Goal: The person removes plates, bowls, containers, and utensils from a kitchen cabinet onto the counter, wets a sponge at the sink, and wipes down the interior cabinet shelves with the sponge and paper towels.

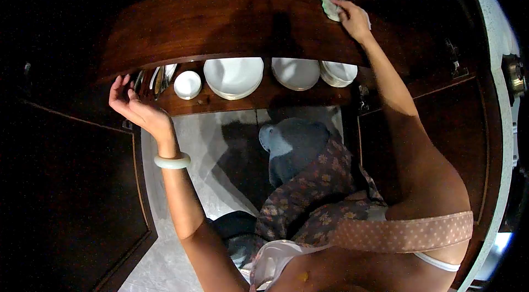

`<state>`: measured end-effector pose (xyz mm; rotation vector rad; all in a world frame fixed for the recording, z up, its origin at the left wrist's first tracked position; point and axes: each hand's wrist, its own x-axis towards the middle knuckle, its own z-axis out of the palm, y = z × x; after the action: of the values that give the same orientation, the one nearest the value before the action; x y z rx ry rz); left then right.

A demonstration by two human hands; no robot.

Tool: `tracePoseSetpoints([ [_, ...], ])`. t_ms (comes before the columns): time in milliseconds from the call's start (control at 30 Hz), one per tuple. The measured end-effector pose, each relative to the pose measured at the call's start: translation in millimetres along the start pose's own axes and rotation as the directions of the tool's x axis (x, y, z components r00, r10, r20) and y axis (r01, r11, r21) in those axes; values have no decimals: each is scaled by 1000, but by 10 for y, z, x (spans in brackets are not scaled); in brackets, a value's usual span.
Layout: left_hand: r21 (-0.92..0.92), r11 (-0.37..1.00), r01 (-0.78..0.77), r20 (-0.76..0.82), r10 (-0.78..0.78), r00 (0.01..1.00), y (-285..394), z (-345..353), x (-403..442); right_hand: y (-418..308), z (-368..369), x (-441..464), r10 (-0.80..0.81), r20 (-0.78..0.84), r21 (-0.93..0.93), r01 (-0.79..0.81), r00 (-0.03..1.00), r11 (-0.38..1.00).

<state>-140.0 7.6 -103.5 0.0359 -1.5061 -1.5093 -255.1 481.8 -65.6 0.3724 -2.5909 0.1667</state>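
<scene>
My right hand [354, 18] presses a pale, crumpled cloth [332, 8] onto the dark wooden shelf [220, 22], near its right end. At the left, my left hand [138, 106] is raised with its fingers apart and holds nothing; it is beside the utensils [160, 81] in the drawer below the shelf. The drawer also holds small white bowls [188, 85], a stack of large white bowls [234, 78] and two more stacks of white dishes [296, 74] to the right.
Open dark cabinet doors stand at the left [66, 182] and right [424, 149]. A light grey floor [193, 132] shows beneath the drawer. A pale counter edge [498, 143] and a metal knob [516, 78] lie at far right.
</scene>
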Motion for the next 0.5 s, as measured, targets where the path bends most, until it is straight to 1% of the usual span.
tracePoseSetpoints([
  [67, 0, 1000, 3, -36, -3, 999, 41, 11, -3, 4, 109, -53, -24, 47, -15, 25, 999, 1000],
  [100, -3, 1000, 9, -32, -9, 999, 49, 15, -20, -61, 80, -66, 47, 107, -45, -43, 993, 998],
  [133, -9, 1000, 14, -27, -14, 1000, 49, 29, -40, -186, 6, -57, -4, 89, -41, 8, 996, 999],
  [167, -15, 1000, 17, -20, -18, 1000, 44, 47, -55, -328, -43, -56, 6, 115, -23, -4, 993, 1000],
  [200, -10, 1000, 24, -9, -24, 1000, 12, 67, -81, -675, -148, -28, 17, 138, -4, -16, 990, 1000],
  [267, 11, 999, 39, 43, -39, 998, 67, 138, -141, -1135, -106, -12, -142, 22, 100, 139, 990, 985],
  [300, -5, 1000, -18, 78, 18, 997, -17, 125, -169, -1305, 37, 17, -119, 23, 159, 114, 993, 981],
  [333, -16, 1000, 11, 100, -10, 995, 1, 151, -189, -1470, 177, 45, -96, 27, 216, 88, 995, 972],
  [367, -30, 999, 42, 122, -38, 992, 25, 192, -223, -1695, 217, 84, -240, -86, 218, 254, 967, 942],
  [400, -41, 997, 71, 144, -65, 987, 53, 209, -244, -1964, 220, 114, -377, -197, 204, 415, 905, 887],
  [433, -59, 990, 130, 212, -115, 970, 70, 258, -257, -2194, 238, 139, -329, -201, 364, 382, 923, 849],
  [467, -66, 981, 185, 278, -160, 947, 78, 318, -260, -2380, 222, 155, -281, -198, 521, 344, 939, 781],
  [500, -64, 969, 237, 333, -203, 921, 95, 337, -263, -2549, 120, 205, -214, 4, 663, 158, 977, 732],
])
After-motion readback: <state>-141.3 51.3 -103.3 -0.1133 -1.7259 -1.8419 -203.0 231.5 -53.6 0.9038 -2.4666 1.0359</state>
